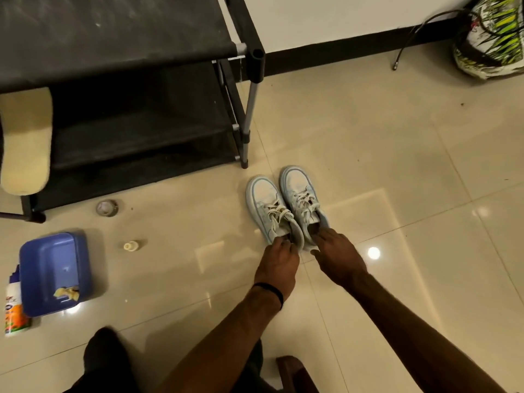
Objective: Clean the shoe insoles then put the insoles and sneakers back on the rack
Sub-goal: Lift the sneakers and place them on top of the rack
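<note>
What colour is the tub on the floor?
Blue; the tub shows best in the head view.

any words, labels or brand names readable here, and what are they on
None can be read for certain.
Spray can beside the blue tub: has printed lettering and a blue logo, too blurred to read.
Sneakers: no visible text.
Patterned bag: pattern only, no words.

Blue tub (54, 272), patterned bag (490, 38)

Glossy beige tiles (368, 143) (reflecting light), white wall (340, 15)
</note>
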